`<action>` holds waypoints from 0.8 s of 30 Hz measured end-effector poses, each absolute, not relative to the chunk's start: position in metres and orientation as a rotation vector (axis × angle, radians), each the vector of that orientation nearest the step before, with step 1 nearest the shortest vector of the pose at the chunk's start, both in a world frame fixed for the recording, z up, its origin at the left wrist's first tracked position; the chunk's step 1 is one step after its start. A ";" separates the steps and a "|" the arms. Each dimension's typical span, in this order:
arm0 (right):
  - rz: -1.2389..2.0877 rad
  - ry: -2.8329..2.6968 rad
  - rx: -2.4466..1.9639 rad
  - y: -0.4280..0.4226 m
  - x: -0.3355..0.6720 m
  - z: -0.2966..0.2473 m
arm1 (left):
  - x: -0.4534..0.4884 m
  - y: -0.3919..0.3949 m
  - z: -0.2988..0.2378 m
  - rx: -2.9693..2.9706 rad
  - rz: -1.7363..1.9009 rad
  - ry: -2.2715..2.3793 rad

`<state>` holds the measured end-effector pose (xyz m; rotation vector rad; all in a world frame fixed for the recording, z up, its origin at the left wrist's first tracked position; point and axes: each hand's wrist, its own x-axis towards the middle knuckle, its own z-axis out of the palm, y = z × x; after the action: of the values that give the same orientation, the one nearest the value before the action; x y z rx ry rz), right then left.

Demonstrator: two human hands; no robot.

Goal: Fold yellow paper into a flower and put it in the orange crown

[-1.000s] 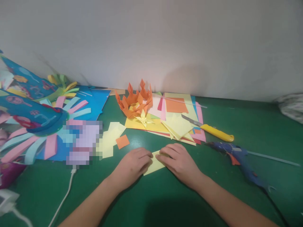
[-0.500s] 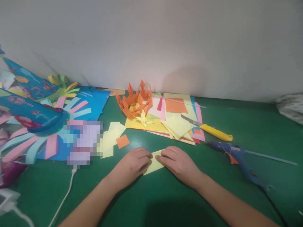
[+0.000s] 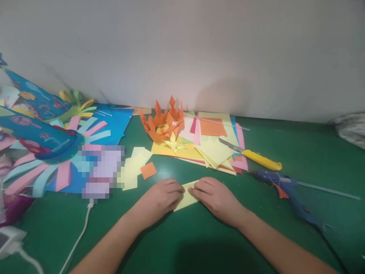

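Between my hands a pale yellow sheet of paper (image 3: 186, 198) lies on the green table, looking folded over along its far edge. My left hand (image 3: 167, 196) pinches its left end, fingers curled and pressed together. On the right end my right hand (image 3: 212, 196) presses down with thumb and bent fingers. The palms hide both ends of the paper. Just beyond are a small orange paper square (image 3: 148, 170) and loose pale yellow pieces (image 3: 134, 167). A yellow folded-paper star flower (image 3: 173, 144) sits in front of an orange folded-paper crown (image 3: 162, 123).
A yellow-handled utility knife (image 3: 261, 159), blade out, lies across stacked coloured paper (image 3: 213, 150). Right of it rests a blue glue gun (image 3: 293, 192) with its stick and cord. Blue paper hats (image 3: 54, 140) stand left, near a white cable (image 3: 82, 228). A wall (image 3: 182, 49) rises behind.
The whole scene has shifted very slightly in the picture. Both hands keep the same hold on the yellow paper, and nothing on the table has moved.
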<state>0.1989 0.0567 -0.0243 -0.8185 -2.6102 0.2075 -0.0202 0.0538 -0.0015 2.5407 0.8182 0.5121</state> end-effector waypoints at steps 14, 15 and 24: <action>0.244 -2.616 -0.832 0.057 0.199 -0.023 | -0.018 0.051 0.003 2.572 0.528 0.853; 0.252 -2.615 -0.835 0.057 0.199 -0.023 | -0.017 0.051 0.004 2.586 0.519 0.864; 0.284 -2.591 -0.836 0.055 0.200 -0.023 | -0.005 0.030 -0.018 2.779 0.422 1.093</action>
<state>0.2002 0.0549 -0.0229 -0.8362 -2.5908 0.2838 -0.0049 0.0300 -0.0184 2.7792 1.0925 0.4219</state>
